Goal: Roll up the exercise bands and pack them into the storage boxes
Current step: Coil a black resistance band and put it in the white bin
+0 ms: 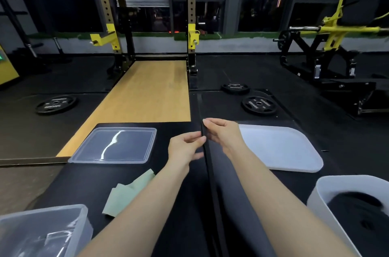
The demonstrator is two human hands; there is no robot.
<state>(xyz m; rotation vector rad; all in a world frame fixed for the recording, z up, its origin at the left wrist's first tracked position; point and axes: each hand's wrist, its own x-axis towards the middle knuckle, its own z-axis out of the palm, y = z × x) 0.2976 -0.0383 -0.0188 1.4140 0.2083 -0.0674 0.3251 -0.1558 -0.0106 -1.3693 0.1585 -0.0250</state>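
Note:
A long black exercise band [212,183] runs from the bottom of the view up between my forearms over a black surface [181,204]. My left hand [185,147] pinches the band's edge near its far end. My right hand [223,132] pinches the top end from the other side. A pale green band [128,191] lies crumpled on the surface at the left. A clear storage box [42,231] stands at the bottom left. A white box [322,191] at the bottom right holds a rolled black band [357,212].
A clear lid [115,145] lies at the far left of the surface, a white lid [280,147] at the far right. Beyond are black floor mats, a wooden platform [147,92], weight plates [259,105] and a squat rack.

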